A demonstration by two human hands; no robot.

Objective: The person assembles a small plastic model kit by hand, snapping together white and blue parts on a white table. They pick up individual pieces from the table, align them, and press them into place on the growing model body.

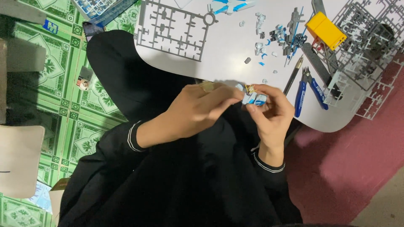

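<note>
Mid-frame, both the left hand [198, 111] and right hand [271, 110] pinch a small blue-white model part [253, 99], seemingly light, stiff, fragile; best gripped by its edges.

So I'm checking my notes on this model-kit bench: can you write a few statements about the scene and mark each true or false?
1. Both hands, left hand and right hand, hold a small blue-and-white model part. True.
2. The blue-handled nippers are in the right hand. False: they lie on the white table.
3. A grey parts sprue lies on the table. True.
4. The yellow box sits on the floor. False: it is on the table.
</note>
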